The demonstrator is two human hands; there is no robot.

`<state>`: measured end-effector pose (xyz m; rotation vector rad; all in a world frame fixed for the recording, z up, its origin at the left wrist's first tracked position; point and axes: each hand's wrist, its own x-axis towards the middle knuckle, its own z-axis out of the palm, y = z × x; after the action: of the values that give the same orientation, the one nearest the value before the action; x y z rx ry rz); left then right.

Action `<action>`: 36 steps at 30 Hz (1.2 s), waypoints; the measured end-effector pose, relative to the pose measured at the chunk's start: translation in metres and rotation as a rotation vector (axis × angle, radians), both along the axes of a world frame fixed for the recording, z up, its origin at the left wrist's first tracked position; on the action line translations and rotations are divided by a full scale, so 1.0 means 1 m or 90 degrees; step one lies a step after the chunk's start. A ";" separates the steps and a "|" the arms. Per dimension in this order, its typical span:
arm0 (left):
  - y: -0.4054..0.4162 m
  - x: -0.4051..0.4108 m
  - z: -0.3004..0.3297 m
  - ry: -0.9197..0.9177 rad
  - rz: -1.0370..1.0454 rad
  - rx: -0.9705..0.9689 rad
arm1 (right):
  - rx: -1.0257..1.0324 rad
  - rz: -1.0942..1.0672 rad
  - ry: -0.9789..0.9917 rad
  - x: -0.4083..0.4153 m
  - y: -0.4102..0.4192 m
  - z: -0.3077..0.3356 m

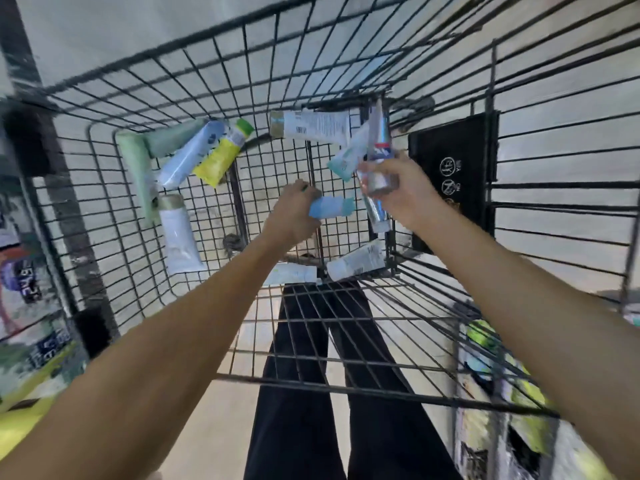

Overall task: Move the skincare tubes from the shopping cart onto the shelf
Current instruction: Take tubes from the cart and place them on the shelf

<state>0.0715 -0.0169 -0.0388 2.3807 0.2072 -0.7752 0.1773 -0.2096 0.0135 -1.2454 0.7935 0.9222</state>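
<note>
I look down into a black wire shopping cart (pixel 194 109). My left hand (pixel 294 216) grips a light blue tube (pixel 330 206) in the middle of the basket. My right hand (pixel 405 192) holds a silver tube (pixel 377 181) just to the right of it, above the cart floor. Several more tubes lie on the bottom: a green one (pixel 136 168), a pale blue one (pixel 190 155), a yellow one (pixel 221 157), a white one with a gold cap (pixel 178 233), a long white one (pixel 311 128), a teal-ended one (pixel 348 155) and two white ones (pixel 356 261) near the front.
Shelves with blurred packaged goods stand at the left (pixel 31 306) and at the lower right (pixel 502 393). A black folded child-seat panel (pixel 450 168) hangs on the cart's right side. The person's dark trouser legs (pixel 311 393) show through the cart's near grid.
</note>
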 end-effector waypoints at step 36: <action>0.024 -0.084 0.476 -0.204 0.128 -0.392 | 0.310 -0.399 -0.377 -0.235 -0.089 0.408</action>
<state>-0.0121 0.0070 0.4367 1.8254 0.0594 -0.2932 -0.0578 -0.2987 0.4213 -0.7014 0.3974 0.1822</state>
